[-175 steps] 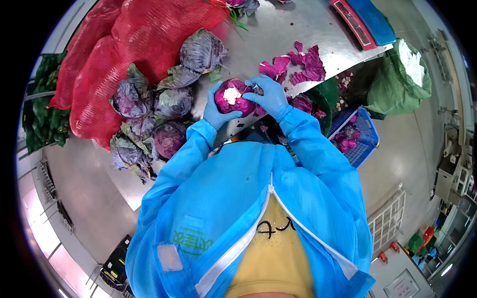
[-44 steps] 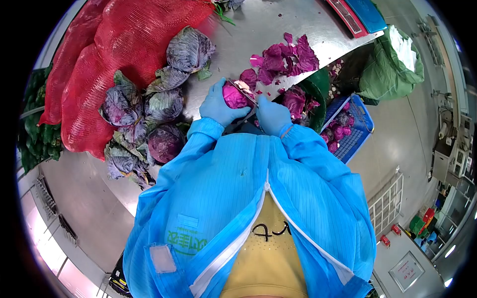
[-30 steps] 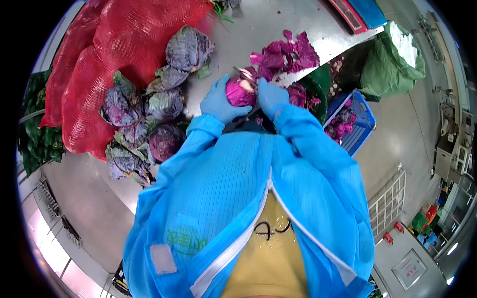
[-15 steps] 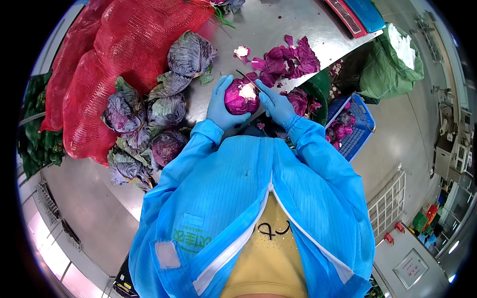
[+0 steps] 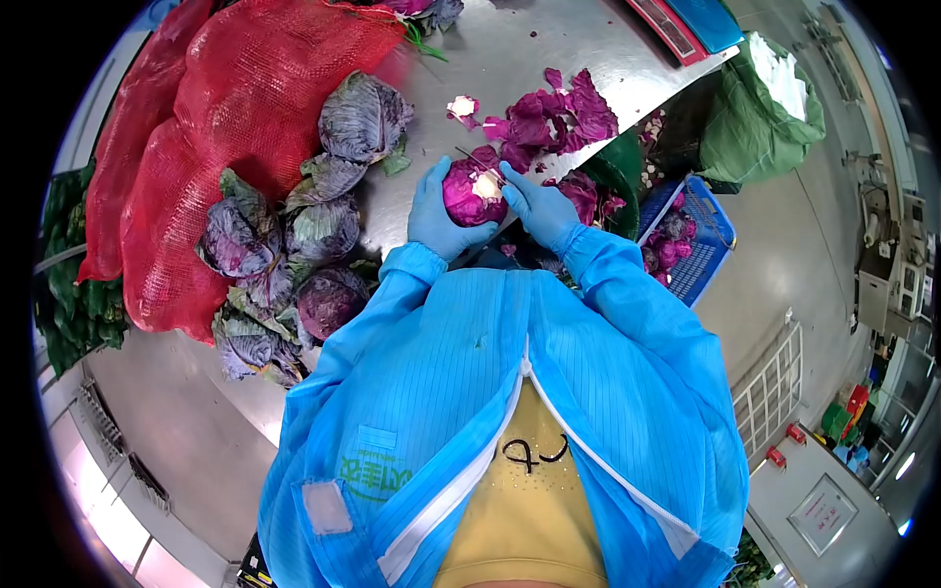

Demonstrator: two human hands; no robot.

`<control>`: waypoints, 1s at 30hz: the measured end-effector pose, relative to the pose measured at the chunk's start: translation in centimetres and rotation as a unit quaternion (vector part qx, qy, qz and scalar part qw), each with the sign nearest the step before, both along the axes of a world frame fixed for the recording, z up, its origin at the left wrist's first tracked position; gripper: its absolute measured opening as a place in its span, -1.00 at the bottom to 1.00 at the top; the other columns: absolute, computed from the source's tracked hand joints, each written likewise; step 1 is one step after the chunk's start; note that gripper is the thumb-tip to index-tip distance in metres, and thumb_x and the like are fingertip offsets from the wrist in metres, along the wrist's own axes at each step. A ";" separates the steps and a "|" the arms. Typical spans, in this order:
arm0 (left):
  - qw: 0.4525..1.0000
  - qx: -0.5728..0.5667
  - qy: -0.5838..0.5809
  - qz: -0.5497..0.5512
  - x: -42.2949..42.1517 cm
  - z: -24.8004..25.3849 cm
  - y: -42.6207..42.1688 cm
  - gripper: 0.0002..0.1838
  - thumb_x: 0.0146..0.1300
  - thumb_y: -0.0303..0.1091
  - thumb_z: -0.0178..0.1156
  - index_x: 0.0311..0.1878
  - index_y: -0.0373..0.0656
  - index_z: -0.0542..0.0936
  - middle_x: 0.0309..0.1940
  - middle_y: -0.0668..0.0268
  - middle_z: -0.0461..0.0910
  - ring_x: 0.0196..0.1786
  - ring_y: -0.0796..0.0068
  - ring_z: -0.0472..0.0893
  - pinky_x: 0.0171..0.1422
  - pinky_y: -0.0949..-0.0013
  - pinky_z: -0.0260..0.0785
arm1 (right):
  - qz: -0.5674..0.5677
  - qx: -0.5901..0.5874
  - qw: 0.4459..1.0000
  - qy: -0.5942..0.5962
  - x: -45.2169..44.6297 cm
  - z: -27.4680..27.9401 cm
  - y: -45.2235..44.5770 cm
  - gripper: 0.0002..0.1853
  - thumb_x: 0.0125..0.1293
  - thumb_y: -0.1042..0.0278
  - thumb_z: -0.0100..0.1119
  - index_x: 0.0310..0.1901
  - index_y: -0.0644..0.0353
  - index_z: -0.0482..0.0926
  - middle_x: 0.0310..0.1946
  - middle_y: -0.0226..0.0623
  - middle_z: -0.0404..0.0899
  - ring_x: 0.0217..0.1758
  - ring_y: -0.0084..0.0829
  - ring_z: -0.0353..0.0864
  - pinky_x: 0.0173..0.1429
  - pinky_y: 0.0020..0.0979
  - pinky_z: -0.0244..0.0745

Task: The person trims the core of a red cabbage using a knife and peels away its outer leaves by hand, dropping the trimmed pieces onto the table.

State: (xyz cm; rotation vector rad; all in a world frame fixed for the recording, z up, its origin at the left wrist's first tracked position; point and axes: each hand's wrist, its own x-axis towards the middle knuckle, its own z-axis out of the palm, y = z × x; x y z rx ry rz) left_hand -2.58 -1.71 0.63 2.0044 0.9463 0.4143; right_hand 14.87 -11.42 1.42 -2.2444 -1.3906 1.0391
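A peeled red cabbage rests in my gloved left hand, whose fingers and thumb wrap its left and near sides. Its pale cut stem end faces up and to the right. My gloved right hand is closed on a knife at the cabbage's right side; the thin dark blade reaches left over the cabbage's top, and the handle is hidden in the fingers. Loose purple leaves lie on the metal table just beyond my hands, beside a cut-off stem piece.
Several untrimmed cabbages lie at left against a red mesh sack. At right stand a green bin with leaves, a blue crate holding peeled cabbages, and a green sack. A red and blue object sits at the table's far right.
The knife blade has dropped lower and lies flatter over the cabbage. My right hand has shifted slightly nearer the cabbage's stem end. The whole view has shifted a little.
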 end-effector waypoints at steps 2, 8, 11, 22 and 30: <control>0.999 0.019 0.031 0.005 0.4 0.4 -0.1 0.20 -0.39 0.04 0.48 0.35 -0.28 0.12 0.22 -0.05 0.23 0.27 0.00 0.31 0.35 0.20 0.21 | -0.004 0.005 1.000 -0.016 0.0 -0.2 0.0 -0.44 0.39 -0.21 -0.32 0.35 -0.23 0.19 -0.22 0.03 0.60 -0.16 0.04 0.59 -0.10 -0.05 0.47; 0.998 0.037 0.057 0.003 0.8 1.0 -0.5 0.17 -0.38 0.04 0.47 0.34 -0.26 0.15 0.24 -0.04 0.22 0.27 0.02 0.31 0.36 0.21 0.21 | -0.012 0.034 0.998 -0.060 0.2 -0.7 0.1 -0.46 0.38 -0.24 -0.32 0.28 -0.21 0.32 -0.17 -0.04 0.60 -0.12 -0.02 0.59 -0.07 -0.07 0.47; 0.997 0.069 0.035 0.001 0.8 0.8 -0.5 0.15 -0.38 -0.02 0.51 0.33 -0.24 0.17 0.18 0.00 0.29 0.21 0.03 0.37 0.31 0.17 0.25 | -0.004 0.024 0.999 -0.049 1.0 -0.2 0.5 -0.47 0.37 -0.24 -0.29 0.24 -0.22 0.37 -0.12 -0.09 0.60 -0.08 -0.04 0.58 -0.04 -0.08 0.47; 0.997 0.070 0.018 0.004 0.7 -0.2 -0.4 0.15 -0.38 -0.02 0.52 0.33 -0.25 0.16 0.14 -0.01 0.31 0.19 0.05 0.37 0.29 0.19 0.25 | 0.017 0.025 1.000 0.006 2.3 -0.2 2.1 -0.49 0.35 -0.24 -0.26 0.11 -0.15 0.50 0.01 -0.15 0.55 0.08 -0.07 0.50 0.16 -0.14 0.38; 0.994 0.098 0.035 0.029 0.7 -0.5 -0.8 0.17 -0.40 -0.02 0.54 0.33 -0.26 0.16 0.14 -0.02 0.31 0.20 0.04 0.36 0.30 0.18 0.25 | 0.034 0.024 0.999 -0.007 2.6 -0.3 3.5 -0.48 0.36 -0.18 -0.26 0.02 0.02 0.54 -0.04 -0.07 0.56 0.05 -0.03 0.52 0.15 -0.10 0.37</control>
